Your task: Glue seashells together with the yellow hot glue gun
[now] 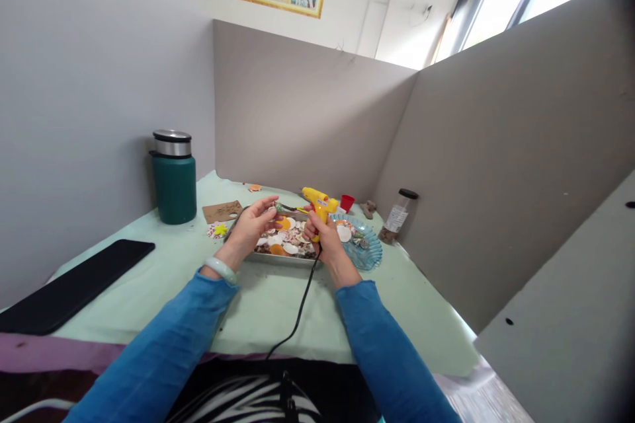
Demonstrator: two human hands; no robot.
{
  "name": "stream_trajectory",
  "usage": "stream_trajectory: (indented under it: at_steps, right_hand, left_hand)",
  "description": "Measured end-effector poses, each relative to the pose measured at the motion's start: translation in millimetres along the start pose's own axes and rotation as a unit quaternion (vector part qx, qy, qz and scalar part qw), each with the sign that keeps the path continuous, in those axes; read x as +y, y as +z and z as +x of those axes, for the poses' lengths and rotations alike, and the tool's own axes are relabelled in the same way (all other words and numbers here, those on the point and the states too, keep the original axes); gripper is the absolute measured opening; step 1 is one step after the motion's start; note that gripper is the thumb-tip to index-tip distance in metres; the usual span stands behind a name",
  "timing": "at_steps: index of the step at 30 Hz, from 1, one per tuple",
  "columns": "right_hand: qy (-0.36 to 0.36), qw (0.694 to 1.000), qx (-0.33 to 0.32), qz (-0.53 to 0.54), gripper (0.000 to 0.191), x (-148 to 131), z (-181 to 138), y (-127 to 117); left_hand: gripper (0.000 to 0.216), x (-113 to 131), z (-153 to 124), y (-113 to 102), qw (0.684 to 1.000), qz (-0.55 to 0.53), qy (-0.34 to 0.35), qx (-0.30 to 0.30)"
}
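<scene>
My right hand [323,232] is wrapped round the handle of a yellow hot glue gun [320,200], whose nozzle points up and to the left. Its black cord [302,307] runs down over the table's front edge. My left hand [255,225] pinches a small greenish piece [278,207], too small to make out exactly. Both hands are above a metal tray [282,260] filled with shells and with white and orange pieces. Behind the hands, a dark-tipped tool with a yellow handle [301,211] shows in part.
A blue glass plate [374,258] with shells stands right of the tray, near a red cup [346,203] and a black-lidded jar [398,217]. On the left are a green flask [174,185], a brown board [218,212] and a black mat [79,284]. Grey partitions [307,106] enclose the table.
</scene>
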State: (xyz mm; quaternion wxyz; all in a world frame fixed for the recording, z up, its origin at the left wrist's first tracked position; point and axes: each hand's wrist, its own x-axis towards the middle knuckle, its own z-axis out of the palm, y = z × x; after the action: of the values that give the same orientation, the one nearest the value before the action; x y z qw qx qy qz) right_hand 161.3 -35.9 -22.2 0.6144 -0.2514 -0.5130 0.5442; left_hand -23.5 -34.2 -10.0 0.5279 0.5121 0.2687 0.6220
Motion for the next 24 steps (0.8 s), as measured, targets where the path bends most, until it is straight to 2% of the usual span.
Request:
stream_trajectory:
  at_steps: [4,10,24]
  right_hand:
    - [0.012,0.999,-0.045,-0.003,0.033,0.4,-3.0,0.1]
    - [0.006,0.998,-0.039,-0.039,0.030,1.3,-5.8,1.5]
    - [0.033,0.987,-0.096,-0.125,0.032,-0.3,-10.8,0.2]
  left_hand:
    - [0.050,-1.1,1.4,0.7,1.000,-0.010,-0.010,0.007]
    - [0.052,-1.9,0.8,2.2,0.999,-0.012,-0.034,0.003]
    - [0.037,-2.6,5.4,2.3,0.993,-0.115,-0.031,0.015]
